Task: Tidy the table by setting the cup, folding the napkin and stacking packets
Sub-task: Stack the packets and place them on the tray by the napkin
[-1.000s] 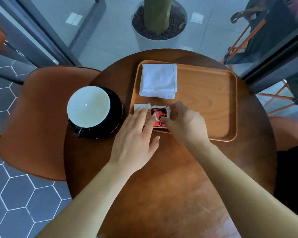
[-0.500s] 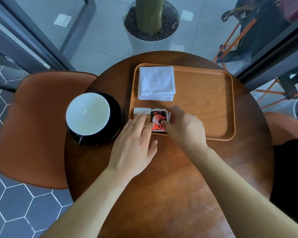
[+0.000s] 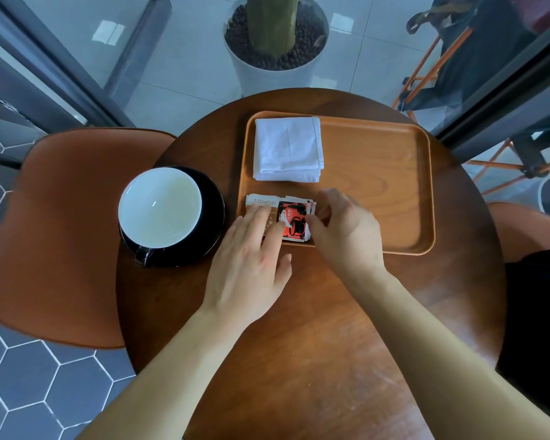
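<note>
Squaring the packets (image 3: 294,222) in the near-left corner of the tray (image 3: 378,185): the left hand (image 3: 251,265) presses flat, fingers straight, pinning them; the right hand (image 3: 346,230) pinches their right edge, seemingly aligning the stack. The folded napkin (image 3: 288,150) lies just behind.

Dark red-brown wood grain on the table (image 3: 299,360); lighter orange-brown grain on the tray (image 3: 378,185). White napkin (image 3: 288,149). Cup (image 3: 160,208) white inside, black outside, on a black saucer (image 3: 213,217). Red, black and white print on the top packet (image 3: 294,222); pale beige with grey lettering on the lower packet (image 3: 261,201). Grey hexagon floor tiles (image 3: 29,392), white grout.
</note>
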{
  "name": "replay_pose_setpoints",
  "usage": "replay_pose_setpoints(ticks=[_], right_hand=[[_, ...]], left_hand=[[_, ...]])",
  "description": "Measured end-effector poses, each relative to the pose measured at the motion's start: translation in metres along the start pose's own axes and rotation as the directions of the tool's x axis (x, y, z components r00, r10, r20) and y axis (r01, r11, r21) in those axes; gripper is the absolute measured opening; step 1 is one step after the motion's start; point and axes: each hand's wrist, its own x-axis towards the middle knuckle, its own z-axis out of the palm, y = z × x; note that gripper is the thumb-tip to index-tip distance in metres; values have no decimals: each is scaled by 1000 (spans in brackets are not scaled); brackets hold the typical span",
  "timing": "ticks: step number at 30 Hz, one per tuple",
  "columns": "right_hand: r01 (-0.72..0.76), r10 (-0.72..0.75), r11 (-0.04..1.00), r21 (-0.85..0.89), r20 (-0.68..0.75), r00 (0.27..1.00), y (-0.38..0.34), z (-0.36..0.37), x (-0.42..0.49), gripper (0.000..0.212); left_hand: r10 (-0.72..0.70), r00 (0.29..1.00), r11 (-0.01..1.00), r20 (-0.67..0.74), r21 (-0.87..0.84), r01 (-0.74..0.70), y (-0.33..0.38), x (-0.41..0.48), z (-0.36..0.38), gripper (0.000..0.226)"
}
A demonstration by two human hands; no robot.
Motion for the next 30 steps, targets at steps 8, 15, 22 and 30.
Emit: replay_pose_setpoints(ticks=[8, 15, 22, 30], right_hand=[[-19, 17, 995, 98, 19, 1000, -6, 0, 2, 21], [99, -107, 991, 87, 100, 989, -3, 0, 5, 43], [111, -108, 994, -4, 195, 975, -2, 1, 13, 50], [126, -97, 986, -106, 245, 965, -6, -1, 22, 42]], left_hand=[[-5, 1000, 1000, 7, 3, 5, -1, 0, 1, 47], [-2, 1000, 1000, 11, 8, 2, -2, -1, 3, 48], [14, 1000, 1000, -4, 22, -14, -3, -2, 4, 50], [13, 1000, 999, 11, 31, -13, -3, -2, 3, 50]])
